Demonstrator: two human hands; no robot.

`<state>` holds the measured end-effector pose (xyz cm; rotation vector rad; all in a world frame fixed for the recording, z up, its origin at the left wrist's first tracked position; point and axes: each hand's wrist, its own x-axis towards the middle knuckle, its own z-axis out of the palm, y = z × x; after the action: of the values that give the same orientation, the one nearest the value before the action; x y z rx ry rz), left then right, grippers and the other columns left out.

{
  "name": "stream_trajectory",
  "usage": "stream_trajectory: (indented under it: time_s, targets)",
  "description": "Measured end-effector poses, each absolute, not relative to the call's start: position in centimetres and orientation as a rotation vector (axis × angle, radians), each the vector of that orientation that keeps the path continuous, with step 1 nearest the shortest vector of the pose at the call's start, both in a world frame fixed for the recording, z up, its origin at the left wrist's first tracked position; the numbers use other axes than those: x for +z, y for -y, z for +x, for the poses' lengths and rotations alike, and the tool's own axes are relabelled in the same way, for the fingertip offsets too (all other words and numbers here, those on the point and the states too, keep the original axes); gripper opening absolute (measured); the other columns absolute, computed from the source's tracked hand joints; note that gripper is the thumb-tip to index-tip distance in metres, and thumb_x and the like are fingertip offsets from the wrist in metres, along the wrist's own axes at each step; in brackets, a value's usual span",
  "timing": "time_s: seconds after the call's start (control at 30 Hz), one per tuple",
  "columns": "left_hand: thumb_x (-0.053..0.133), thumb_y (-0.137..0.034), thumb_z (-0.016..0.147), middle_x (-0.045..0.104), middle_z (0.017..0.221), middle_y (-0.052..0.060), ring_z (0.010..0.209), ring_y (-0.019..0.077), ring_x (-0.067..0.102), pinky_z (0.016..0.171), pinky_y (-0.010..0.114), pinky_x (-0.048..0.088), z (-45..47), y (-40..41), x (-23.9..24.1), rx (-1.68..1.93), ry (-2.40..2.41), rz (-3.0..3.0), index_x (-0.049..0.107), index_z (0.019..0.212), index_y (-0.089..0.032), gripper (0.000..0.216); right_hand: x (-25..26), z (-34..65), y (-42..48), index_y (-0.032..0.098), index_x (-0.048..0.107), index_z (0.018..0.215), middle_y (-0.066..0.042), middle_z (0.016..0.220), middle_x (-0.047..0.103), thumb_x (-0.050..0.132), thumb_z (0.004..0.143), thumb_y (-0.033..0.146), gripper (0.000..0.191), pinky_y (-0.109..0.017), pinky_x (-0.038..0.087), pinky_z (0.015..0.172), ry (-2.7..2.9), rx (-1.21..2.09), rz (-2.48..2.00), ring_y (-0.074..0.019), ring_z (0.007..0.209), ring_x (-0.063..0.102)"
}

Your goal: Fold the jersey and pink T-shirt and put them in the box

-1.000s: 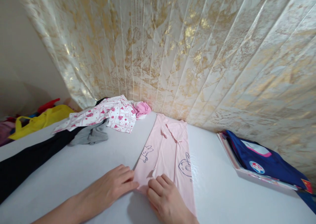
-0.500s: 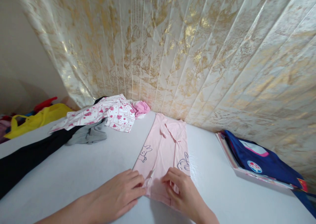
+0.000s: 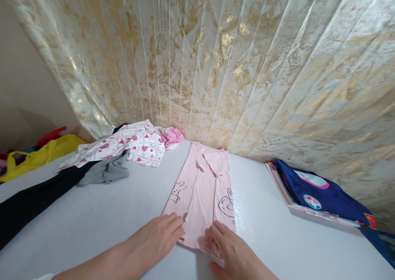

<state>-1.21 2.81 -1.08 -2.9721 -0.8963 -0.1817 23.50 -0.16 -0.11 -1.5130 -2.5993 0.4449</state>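
A pink shirt (image 3: 200,193) with outlined rabbit drawings lies flat before me, its sides folded inward into a long strip. My left hand (image 3: 163,232) is at its lower left corner, fingers closed together on the edge of the cloth; the fingertips are partly hidden. At the lower right corner, my right hand (image 3: 226,247) has its fingers curled round the bunched hem. A small white tag (image 3: 187,215) shows on the cloth near my left fingers.
On the left lie a white-and-pink printed garment (image 3: 145,146), a grey garment (image 3: 106,171), black cloth (image 3: 40,193) and a yellow item (image 3: 46,150). Folded navy clothing (image 3: 321,189) sits in a stack at right. A gold-patterned curtain (image 3: 200,66) hangs behind the white surface (image 3: 123,206).
My right hand has shifted slightly down and closed round the right end of the hem. My left hand stays at the left corner. The view has tilted a little.
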Motion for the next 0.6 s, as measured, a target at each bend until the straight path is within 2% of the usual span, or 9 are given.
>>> stream_trajectory:
  time_s: [0.07, 0.13, 0.3, 0.43, 0.5, 0.6]
  targets:
    - [0.057, -0.001, 0.085, 0.063, 0.096, 0.006, 0.084, 0.0239, 0.057, 0.073, 0.034, 0.041, -0.8, -2.8, -1.7, -0.156, 0.922, -2.908, 0.061, 0.099, -0.015, 0.020, -1.2, 24.5, 0.5, 0.020, 0.054, 0.094, -0.009, 0.097, 0.062, 0.054, 0.048, 0.010, 0.047, -0.034, 0.051, 0.073, 2.622, 0.256, -1.529, -0.0258, 0.087, 0.061]
    - [0.057, -0.002, 0.084, 0.062, 0.094, 0.007, 0.084, 0.0249, 0.056, 0.073, 0.035, 0.041, -0.4, -3.0, -2.2, -0.157, 0.951, -2.870, 0.061, 0.097, -0.015, 0.019, -2.6, 25.3, 0.7, 0.020, 0.054, 0.097, -0.010, 0.098, 0.063, 0.053, 0.045, 0.009, 0.052, -0.037, 0.051, 0.075, 2.619, 0.018, -1.527, -0.0279, 0.087, 0.061]
    - [0.052, -0.004, 0.086, 0.060, 0.092, 0.006, 0.085, 0.0251, 0.054, 0.075, 0.037, 0.040, 0.3, -3.3, -1.7, -0.189, 1.014, -2.915, 0.058, 0.091, -0.017, 0.016, -5.4, 25.7, 0.6, 0.023, 0.051, 0.089, -0.005, 0.084, 0.063, 0.052, 0.055, 0.001, 0.041, -0.032, 0.047, 0.064, 2.562, -0.409, -1.498, -0.0233, 0.074, 0.060]
    - [0.051, -0.002, 0.084, 0.060, 0.100, 0.004, 0.088, 0.0224, 0.054, 0.080, 0.035, 0.040, -0.1, -3.1, -0.2, -0.279, 1.008, -3.057, 0.055, 0.097, -0.018, 0.022, -6.8, 25.7, 0.7, 0.024, 0.049, 0.094, -0.005, 0.091, 0.063, 0.057, 0.065, 0.008, 0.034, -0.032, 0.043, 0.063, 2.520, -0.462, -1.419, -0.0237, 0.078, 0.060]
    - [0.049, 0.001, 0.084, 0.060, 0.097, 0.003, 0.086, 0.0208, 0.055, 0.079, 0.033, 0.039, -0.3, -3.2, 0.3, -0.317, 1.035, -3.097, 0.053, 0.097, -0.019, 0.024, -6.9, 25.6, 0.8, 0.024, 0.048, 0.093, -0.005, 0.093, 0.062, 0.059, 0.068, 0.012, 0.030, -0.033, 0.043, 0.065, 2.466, -0.439, -1.447, -0.0242, 0.080, 0.059]
    - [0.046, 0.001, 0.085, 0.060, 0.088, 0.001, 0.079, 0.0200, 0.055, 0.073, 0.032, 0.039, -0.4, -3.9, 0.3, -0.351, 1.030, -3.091, 0.051, 0.090, -0.020, 0.022, -6.3, 25.7, 0.5, 0.025, 0.045, 0.089, -0.002, 0.088, 0.061, 0.057, 0.069, 0.007, 0.029, -0.032, 0.042, 0.066, 2.414, -0.437, -1.467, -0.0224, 0.077, 0.058]
